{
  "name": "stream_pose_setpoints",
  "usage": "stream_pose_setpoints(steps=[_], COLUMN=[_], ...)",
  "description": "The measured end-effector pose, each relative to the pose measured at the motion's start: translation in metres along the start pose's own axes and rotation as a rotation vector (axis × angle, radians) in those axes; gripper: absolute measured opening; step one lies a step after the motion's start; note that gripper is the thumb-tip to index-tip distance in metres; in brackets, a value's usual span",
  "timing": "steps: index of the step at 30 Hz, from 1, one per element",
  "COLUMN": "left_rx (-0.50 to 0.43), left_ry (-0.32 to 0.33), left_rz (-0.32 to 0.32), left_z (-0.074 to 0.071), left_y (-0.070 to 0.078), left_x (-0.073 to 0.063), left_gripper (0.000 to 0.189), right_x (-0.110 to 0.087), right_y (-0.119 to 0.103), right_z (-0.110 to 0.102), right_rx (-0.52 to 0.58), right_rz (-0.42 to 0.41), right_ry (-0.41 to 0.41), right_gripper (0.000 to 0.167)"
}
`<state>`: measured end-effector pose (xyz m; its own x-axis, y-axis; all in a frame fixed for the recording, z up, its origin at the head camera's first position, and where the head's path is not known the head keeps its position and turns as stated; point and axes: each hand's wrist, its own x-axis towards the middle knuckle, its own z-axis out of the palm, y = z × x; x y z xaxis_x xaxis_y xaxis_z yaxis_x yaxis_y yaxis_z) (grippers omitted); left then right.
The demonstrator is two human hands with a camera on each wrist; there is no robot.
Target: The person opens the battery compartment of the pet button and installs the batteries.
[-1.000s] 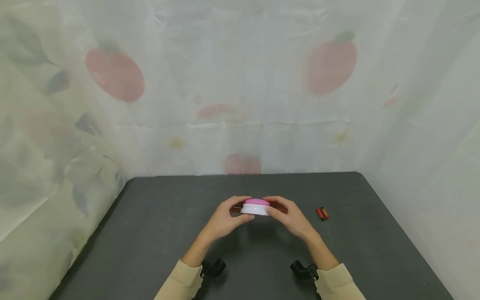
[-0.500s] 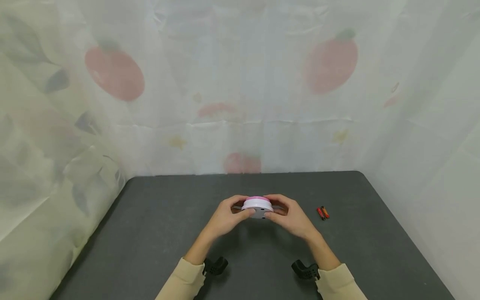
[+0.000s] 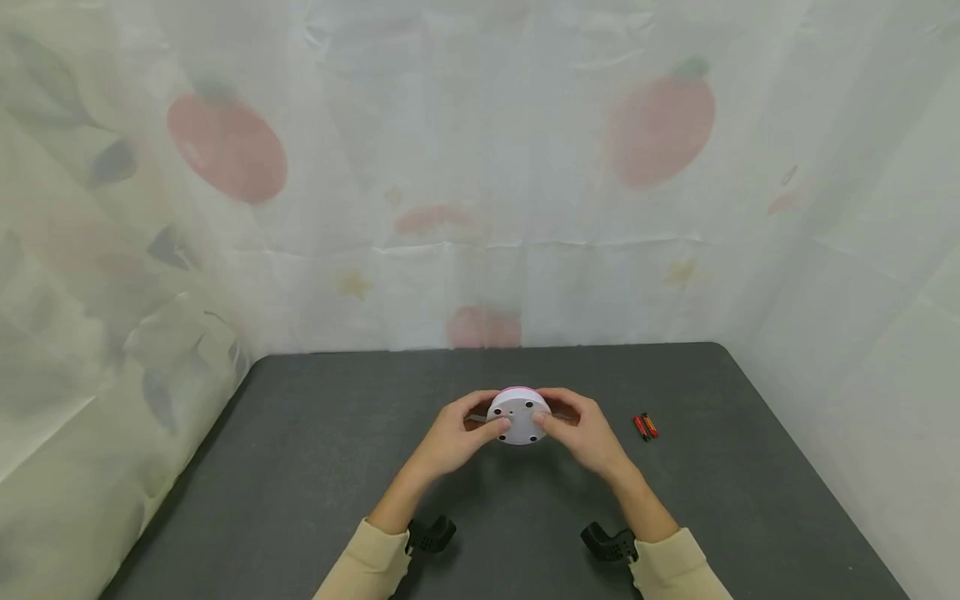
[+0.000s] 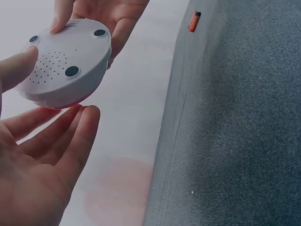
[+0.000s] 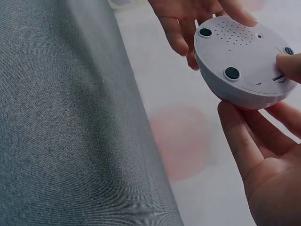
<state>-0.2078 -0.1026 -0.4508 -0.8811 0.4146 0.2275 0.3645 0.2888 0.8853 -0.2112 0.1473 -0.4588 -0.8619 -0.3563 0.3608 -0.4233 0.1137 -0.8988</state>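
White round device (image 3: 517,429), one: raised off the worktop (image 3: 300,475), between left hand (image 3: 452,435) and right hand (image 3: 587,432), fingers of both clamped on its rim and underside. Compared with a second ago: tipped, underside now facing the wearer, pink top reduced to a thin edge. Underside: four dark feet (image 5: 232,73); perforated patch (image 5: 233,36) beside the left fingers. Batteries (image 3: 645,427), red and black, two: right of the right fingers, well apart; markings too small to read.
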Motion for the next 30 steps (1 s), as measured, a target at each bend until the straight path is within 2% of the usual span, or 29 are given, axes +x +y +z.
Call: stream_pose_setpoints(steps=[5,9,13,17,21,26,30], left_rx=[0.047,0.058,0.072,0.088,0.078,0.022,-0.023], left_ry=[0.004,-0.007,-0.026,-0.029,-0.035,-0.073,-0.093], left_rz=[0.103,0.145,0.148,0.143,0.135,0.103,0.080], left_z=[0.003,0.007,0.011,0.015,0.018,0.021,0.024], left_y=[-0.005,-0.006,-0.006,-0.004,-0.003,-0.002,-0.002], left_x=[0.001,0.000,-0.001,0.000,0.001,0.002,0.002], left_gripper=[0.063,0.080,0.095,0.104,0.109,0.112,0.112], right_x=[0.000,0.001,0.003,0.004,0.005,0.005,0.004], right_y=[0.002,0.003,0.004,0.003,0.003,0.004,0.004], right_z=[0.000,0.002,0.003,0.003,0.002,0.002,0.003], right_rx=[-0.003,0.021,0.074,0.151,0.213,0.222,0.229], right_rz=[0.048,0.131,0.214,0.260,0.281,0.298,0.302], right_ry=[0.019,0.041,0.049,0.040,0.008,-0.044,-0.050], right_gripper=[0.037,0.036,0.034,0.035,0.040,0.044,0.044])
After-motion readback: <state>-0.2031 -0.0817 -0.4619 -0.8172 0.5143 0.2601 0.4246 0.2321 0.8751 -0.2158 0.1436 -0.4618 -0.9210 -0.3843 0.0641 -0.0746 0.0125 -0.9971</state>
